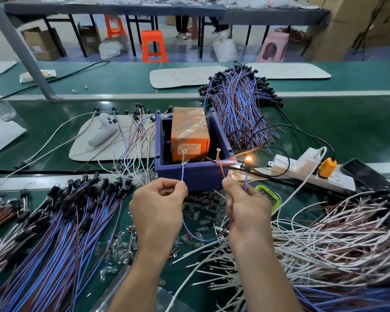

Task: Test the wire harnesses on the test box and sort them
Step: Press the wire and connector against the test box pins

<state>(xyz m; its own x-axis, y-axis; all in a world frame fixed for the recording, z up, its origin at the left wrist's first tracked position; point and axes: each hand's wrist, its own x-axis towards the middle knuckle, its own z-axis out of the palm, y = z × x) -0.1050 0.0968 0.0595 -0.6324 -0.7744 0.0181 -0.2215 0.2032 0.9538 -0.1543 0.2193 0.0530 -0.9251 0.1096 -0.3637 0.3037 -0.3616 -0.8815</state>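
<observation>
Two forearms come up from the near edge of the tabletop (pixel 347 122). The backs of both hands face me, so most fingertips are hidden. The left hand (pixel 158 208) has thumb and forefinger pinched on the blue lead (pixel 182 174) of a wire harness (pixel 198 240), just in front of the test box (pixel 196 176). That box is a blue bin near the tabletop's middle, holding an orange unit (pixel 189 131) whose label is too small to read. The blue lead runs nearly straight away from the fingers (pixel 178 188) to the left screw (pixel 184 154) on the bin's front wall.

The right hand (pixel 248 210) has its fingers curled round the brown lead (pixel 221 171), which slants up to the right screw (pixel 218 154). They also hold a second blue strand (pixel 246 183) that rises to a small lit lamp (pixel 248 158). Between the wrists the harness sags in a loop; how it runs inside the right fist I cannot tell.

A green device (pixel 267 195) sits half hidden behind the right hand. A blue-and-brown heap (pixel 65 233) lies by the left edge, a white heap (pixel 336 233) by the right.
</observation>
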